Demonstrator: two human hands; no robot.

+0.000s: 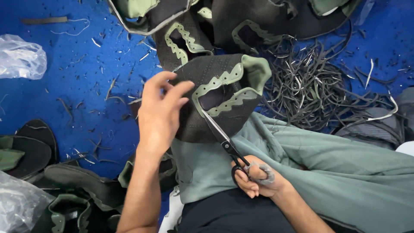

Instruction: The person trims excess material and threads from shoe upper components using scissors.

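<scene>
My left hand (160, 111) grips the left edge of a dark shoe upper piece (217, 101) with pale green wavy trim, holding it flat over my lap. My right hand (255, 176) is closed on the handles of black scissors (224, 140). The scissor blades point up and left, with their tips at the lower edge of the green-trimmed opening of the piece. My grey-green trouser leg (327, 168) lies under both hands.
A heap of cut dark strips (310, 82) lies on the blue floor (73, 86) at the right. More dark and green upper pieces (207, 21) are stacked at the top and at the lower left (73, 198). Clear plastic bags (19, 58) lie at the left.
</scene>
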